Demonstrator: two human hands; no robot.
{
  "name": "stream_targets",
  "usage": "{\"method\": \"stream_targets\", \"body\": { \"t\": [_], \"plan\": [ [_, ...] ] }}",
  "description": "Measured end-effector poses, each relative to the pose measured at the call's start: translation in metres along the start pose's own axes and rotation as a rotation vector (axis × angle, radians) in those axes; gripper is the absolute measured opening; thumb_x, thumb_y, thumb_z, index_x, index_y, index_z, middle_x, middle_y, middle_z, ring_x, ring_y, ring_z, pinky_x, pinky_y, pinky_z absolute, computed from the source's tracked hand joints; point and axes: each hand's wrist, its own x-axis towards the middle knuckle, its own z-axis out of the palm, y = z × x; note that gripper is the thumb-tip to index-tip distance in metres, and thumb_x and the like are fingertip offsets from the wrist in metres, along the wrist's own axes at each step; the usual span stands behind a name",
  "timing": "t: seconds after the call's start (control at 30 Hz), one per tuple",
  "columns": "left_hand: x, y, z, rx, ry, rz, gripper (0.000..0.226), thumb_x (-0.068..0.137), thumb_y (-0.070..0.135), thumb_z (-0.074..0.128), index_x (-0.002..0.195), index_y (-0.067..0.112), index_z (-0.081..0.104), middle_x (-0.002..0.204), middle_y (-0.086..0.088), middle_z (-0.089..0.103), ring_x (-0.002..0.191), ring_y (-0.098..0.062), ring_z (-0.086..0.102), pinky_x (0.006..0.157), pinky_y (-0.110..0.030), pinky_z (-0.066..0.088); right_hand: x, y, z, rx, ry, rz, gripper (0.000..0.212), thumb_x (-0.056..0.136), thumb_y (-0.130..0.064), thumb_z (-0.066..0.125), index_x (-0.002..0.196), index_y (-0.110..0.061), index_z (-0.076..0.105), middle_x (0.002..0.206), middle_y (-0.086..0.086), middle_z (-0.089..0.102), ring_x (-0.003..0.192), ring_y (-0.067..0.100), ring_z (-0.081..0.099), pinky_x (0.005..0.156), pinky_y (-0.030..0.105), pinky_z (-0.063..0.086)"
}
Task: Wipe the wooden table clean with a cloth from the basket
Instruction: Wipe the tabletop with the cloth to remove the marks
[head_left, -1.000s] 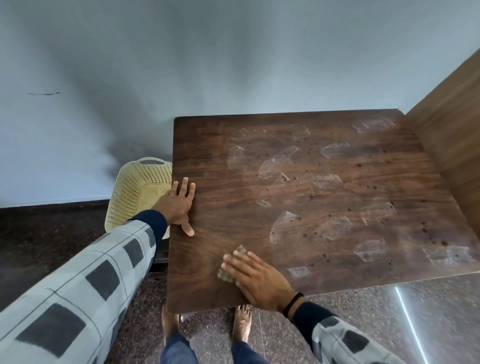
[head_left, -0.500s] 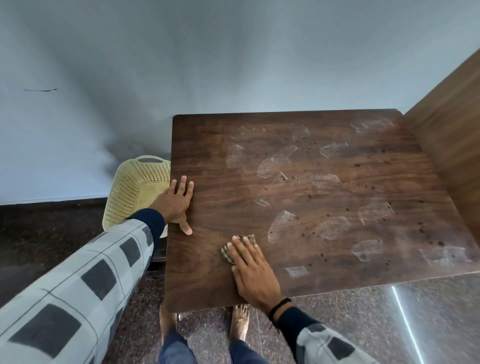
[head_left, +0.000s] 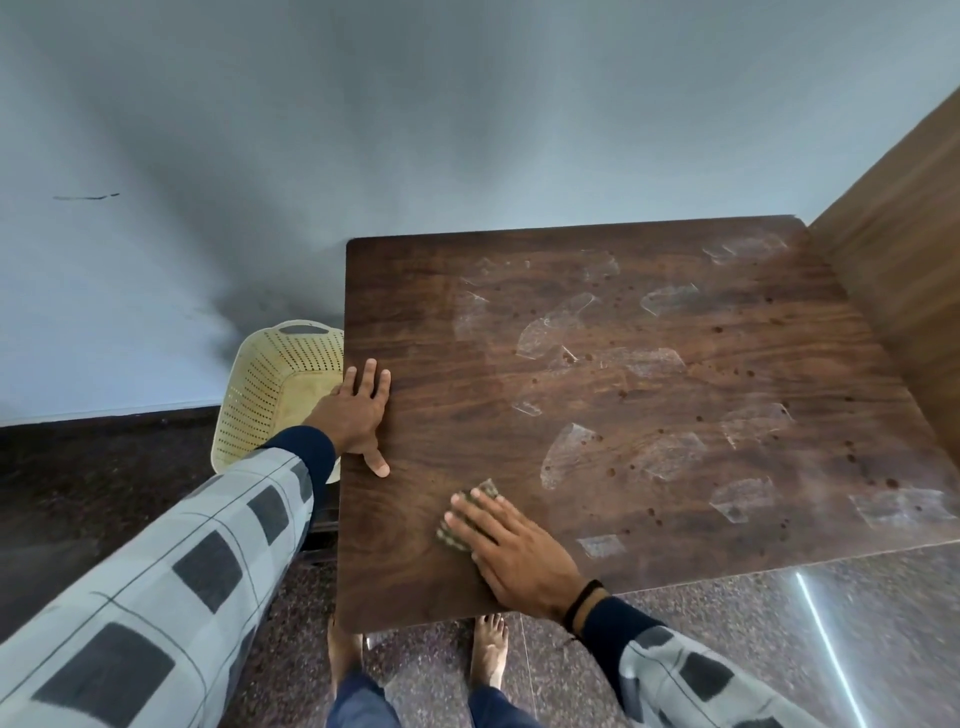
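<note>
Basket (head_left: 270, 395) stood on the floor at the far left, just beside the table's left edge, and nothing could be made out inside it. Next along, the left hand (head_left: 358, 410) lay flat and spread on that edge of the table (head_left: 415, 332), palm down, gripping nothing and seemingly bracing the top. Further right, near the front left corner, the right hand (head_left: 514, 556) pressed flat on the cloth (head_left: 467, 514), fingers extended rather than curled, so the cloth was pinned under the palm and fingers with only its checked edges showing around the fingertips. Wood around both hands looked dark and even, without marks, which suggests this left strip was either wiped or never soiled. Beyond it, across the middle and right of the top, pale filmy patches (head_left: 566, 452) and small dark spots (head_left: 717, 330) were scattered from the back edge to the front right. Judging by that, fetching the cloth was done and wiping was at an early stage; most of the surface, toward the wooden panel (head_left: 904, 260) on the right, was left to clean.
</note>
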Motion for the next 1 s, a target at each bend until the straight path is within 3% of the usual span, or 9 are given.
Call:
{"method": "stream_targets", "body": {
  "t": [0.1, 0.2, 0.27, 0.47, 0.53, 0.63, 0.67, 0.87, 1.0],
  "plan": [
    [0.000, 0.000, 0.000, 0.004, 0.000, 0.004, 0.158, 0.056, 0.064, 0.086, 0.153, 0.010, -0.027, 0.158, -0.016, -0.034, 0.150, -0.040, -0.016, 0.121, -0.049, 0.012, -0.005, 0.027, -0.011, -0.052, -0.070, -0.125, 0.055, 0.109, -0.031, 0.028, 0.162, -0.025, 0.014, 0.170, -0.001, 0.009, 0.156, 0.018, -0.002, 0.127, 0.041, 0.002],
    [0.001, 0.000, 0.000, 0.000, -0.003, 0.000, 0.158, 0.056, 0.063, 0.087, 0.153, 0.011, -0.027, 0.157, -0.015, -0.035, 0.150, -0.039, -0.017, 0.121, -0.050, 0.013, 0.002, 0.022, -0.010, 0.036, 0.023, 0.173, 0.056, 0.107, -0.031, 0.030, 0.162, -0.025, 0.017, 0.169, -0.002, 0.011, 0.156, 0.016, 0.000, 0.125, 0.046, 0.016],
    [0.001, -0.001, 0.000, -0.007, -0.007, -0.001, 0.158, 0.056, 0.063, 0.087, 0.153, 0.012, -0.027, 0.157, -0.014, -0.037, 0.150, -0.038, -0.018, 0.121, -0.049, 0.013, -0.003, 0.001, 0.000, 0.088, 0.093, 0.230, 0.057, 0.107, -0.030, 0.033, 0.162, -0.026, 0.018, 0.169, -0.001, 0.011, 0.156, 0.018, 0.000, 0.124, 0.046, 0.018],
    [0.002, 0.000, 0.000, -0.002, -0.009, -0.002, 0.159, 0.056, 0.063, 0.087, 0.152, 0.012, -0.028, 0.157, -0.014, -0.037, 0.149, -0.039, -0.019, 0.121, -0.048, 0.011, -0.030, 0.020, -0.004, -0.068, -0.088, -0.224, 0.057, 0.109, -0.033, 0.031, 0.162, -0.031, 0.011, 0.169, -0.003, 0.008, 0.156, 0.019, -0.002, 0.126, 0.042, 0.002],
    [0.002, 0.000, 0.000, -0.003, -0.007, -0.004, 0.159, 0.056, 0.063, 0.087, 0.152, 0.011, -0.028, 0.157, -0.015, -0.036, 0.149, -0.039, -0.018, 0.121, -0.048, 0.010, -0.010, 0.040, -0.013, -0.048, -0.071, -0.107, 0.058, 0.108, -0.034, 0.030, 0.162, -0.031, 0.010, 0.169, -0.003, 0.006, 0.156, 0.018, -0.002, 0.126, 0.046, 0.001],
    [0.001, 0.001, 0.000, -0.004, -0.012, -0.010, 0.159, 0.055, 0.063, 0.087, 0.152, 0.012, -0.029, 0.157, -0.015, -0.037, 0.149, -0.038, -0.018, 0.122, -0.048, 0.010, 0.017, 0.034, -0.014, 0.075, 0.102, 0.301, 0.056, 0.107, -0.031, 0.034, 0.161, -0.025, 0.021, 0.168, -0.003, 0.011, 0.156, 0.018, 0.003, 0.124, 0.048, 0.018],
    [0.001, 0.001, -0.001, -0.003, -0.014, -0.011, 0.159, 0.056, 0.062, 0.087, 0.152, 0.012, -0.029, 0.157, -0.014, -0.037, 0.149, -0.038, -0.018, 0.122, -0.048, 0.010, 0.020, 0.025, -0.011, 0.096, 0.132, 0.343, 0.056, 0.107, -0.031, 0.035, 0.161, -0.024, 0.022, 0.168, -0.003, 0.012, 0.156, 0.018, 0.003, 0.123, 0.048, 0.020],
    [0.001, 0.002, -0.001, 0.009, -0.012, -0.015, 0.159, 0.056, 0.063, 0.087, 0.152, 0.010, -0.028, 0.157, -0.016, -0.036, 0.150, -0.039, -0.018, 0.122, -0.048, 0.011, 0.012, 0.032, -0.009, -0.033, 0.056, -0.031, 0.054, 0.109, -0.032, 0.030, 0.161, -0.025, 0.020, 0.169, -0.001, 0.014, 0.156, 0.018, 0.005, 0.126, 0.038, 0.005],
    [0.000, 0.002, -0.001, 0.012, -0.008, -0.011, 0.158, 0.057, 0.063, 0.086, 0.152, 0.011, -0.028, 0.156, -0.016, -0.036, 0.149, -0.039, -0.018, 0.122, -0.048, 0.010, 0.059, 0.060, -0.028, 0.040, 0.088, 0.189, 0.054, 0.109, -0.032, 0.027, 0.162, -0.022, 0.019, 0.169, -0.002, 0.011, 0.156, 0.018, 0.003, 0.125, 0.046, 0.013]
  ]
}}
